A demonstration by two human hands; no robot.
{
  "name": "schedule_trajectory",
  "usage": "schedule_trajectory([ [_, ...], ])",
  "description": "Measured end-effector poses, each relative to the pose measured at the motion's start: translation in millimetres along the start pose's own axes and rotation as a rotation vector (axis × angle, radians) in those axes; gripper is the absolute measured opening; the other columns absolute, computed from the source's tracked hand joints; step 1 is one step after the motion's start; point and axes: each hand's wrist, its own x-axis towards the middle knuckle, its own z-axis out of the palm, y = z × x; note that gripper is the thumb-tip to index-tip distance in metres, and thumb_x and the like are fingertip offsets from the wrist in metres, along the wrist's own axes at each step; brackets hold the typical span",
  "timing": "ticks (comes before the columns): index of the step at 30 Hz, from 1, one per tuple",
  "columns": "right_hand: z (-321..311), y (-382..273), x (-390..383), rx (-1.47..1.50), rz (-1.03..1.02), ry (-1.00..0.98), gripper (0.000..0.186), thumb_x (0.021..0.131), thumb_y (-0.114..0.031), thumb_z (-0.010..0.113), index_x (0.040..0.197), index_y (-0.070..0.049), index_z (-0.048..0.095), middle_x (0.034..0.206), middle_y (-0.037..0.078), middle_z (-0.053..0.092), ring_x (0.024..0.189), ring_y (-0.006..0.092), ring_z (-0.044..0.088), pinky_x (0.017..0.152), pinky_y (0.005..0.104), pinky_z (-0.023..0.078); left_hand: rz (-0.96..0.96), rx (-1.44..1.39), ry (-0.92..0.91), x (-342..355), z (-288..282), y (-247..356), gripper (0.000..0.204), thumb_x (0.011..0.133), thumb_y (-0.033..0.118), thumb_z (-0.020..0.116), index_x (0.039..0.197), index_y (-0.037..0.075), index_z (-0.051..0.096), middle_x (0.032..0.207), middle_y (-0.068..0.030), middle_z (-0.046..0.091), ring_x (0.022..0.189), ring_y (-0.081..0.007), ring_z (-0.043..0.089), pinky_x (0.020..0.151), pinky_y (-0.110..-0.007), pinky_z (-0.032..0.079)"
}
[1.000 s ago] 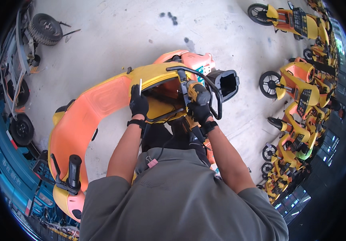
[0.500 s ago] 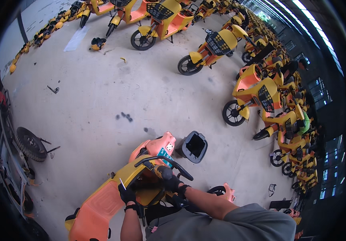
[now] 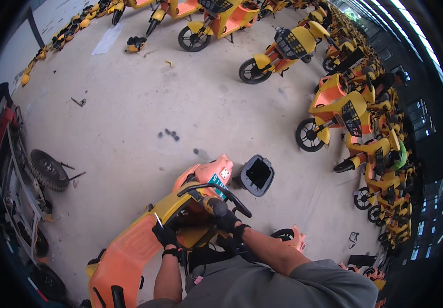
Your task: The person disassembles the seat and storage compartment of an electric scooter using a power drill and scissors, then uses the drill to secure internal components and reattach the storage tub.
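Observation:
A yellow and orange electric scooter (image 3: pixel 137 239) stands right in front of me, with an opening in its body. My left hand (image 3: pixel 166 235), in a black glove, is closed on a thin pale rod (image 3: pixel 158 220) that sticks up beside the yellow side panel. My right hand (image 3: pixel 226 222), also gloved in black, reaches in by the dark rounded part (image 3: pixel 215 206) under the curved black rail (image 3: pixel 244 207); its fingers are largely hidden. Just beyond the scooter's orange rear end, a grey open-topped bucket (image 3: pixel 269 163) rests on the floor.
Rows of yellow scooters (image 3: pixel 352 110) line the far and right sides. At the left lies a metal frame with a loose tyre (image 3: pixel 48 170). Helmets (image 3: pixel 136 44) and small parts (image 3: pixel 79 101) are scattered on the concrete floor (image 3: pixel 124 138). An orange piece (image 3: pixel 297 239) is near my right forearm.
My view has shifted, so the surroundings sit slightly higher and further right. Both hands keep about the same places on the scooter, the left still with the rod.

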Motion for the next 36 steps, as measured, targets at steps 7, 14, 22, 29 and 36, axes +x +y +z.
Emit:
schedule_trajectory([
  [7,-33.2,-28.7,-22.5,0.263,0.310,0.016,0.040,0.073,-0.035,0.066,0.097,-0.004,0.056,0.069,0.007,0.060,0.055,0.0131,0.057,0.048,0.0255,0.044,0.129,0.061,-0.061,8.7,10.7,76.2,0.029,0.078,0.019,0.053,0.101,0.003,0.058,0.091,-0.0160,0.058,0.085,-0.0289,0.055,0.075,-0.035,0.043],
  [14,-26.4,-21.4,-48.4,-0.126,-0.205,0.229,0.033,0.071,-0.019,0.056,0.100,-0.004,0.055,0.096,0.016,0.058,0.093,0.0325,0.053,0.081,0.0373,0.043,0.297,0.067,-0.351,2.5,58.5,105.3,0.032,0.076,0.024,0.059,0.100,0.003,0.055,0.092,-0.0174,0.057,0.087,-0.0330,0.055,0.076,-0.038,0.043],
  [22,-12.2,18.0,-112.3,-0.141,-0.089,0.242,0.041,0.071,-0.021,0.063,0.102,0.000,0.046,0.095,0.014,0.058,0.086,0.0277,0.057,0.072,0.0326,0.045,0.483,0.284,-0.449,7.9,115.4,129.2,0.033,0.077,0.013,0.052,0.109,0.004,0.047,0.111,-0.0213,0.047,0.104,-0.0377,0.044,0.084,-0.042,0.040],
  [29,-30.4,-22.6,-148.3,0.360,0.266,0.284,0.043,0.076,-0.025,0.062,0.099,-0.001,0.035,0.079,0.007,0.052,0.072,0.0157,0.051,0.064,0.0303,0.043,0.305,0.253,-0.374,11.2,105.2,140.5,0.025,0.080,0.016,0.051,0.098,-0.001,0.048,0.095,-0.0232,0.054,0.091,-0.0388,0.051,0.077,-0.042,0.041],
  [36,-69.6,-41.2,-178.8,0.341,0.274,0.031,0.030,0.084,-0.022,0.047,0.109,-0.004,0.049,0.100,0.011,0.057,0.095,0.0199,0.053,0.083,0.0293,0.039,0.360,0.012,-0.564,-56.3,35.1,208.8,0.019,0.078,0.014,0.059,0.089,0.000,0.052,0.079,-0.0112,0.058,0.072,-0.0211,0.056,0.066,-0.032,0.044],
])
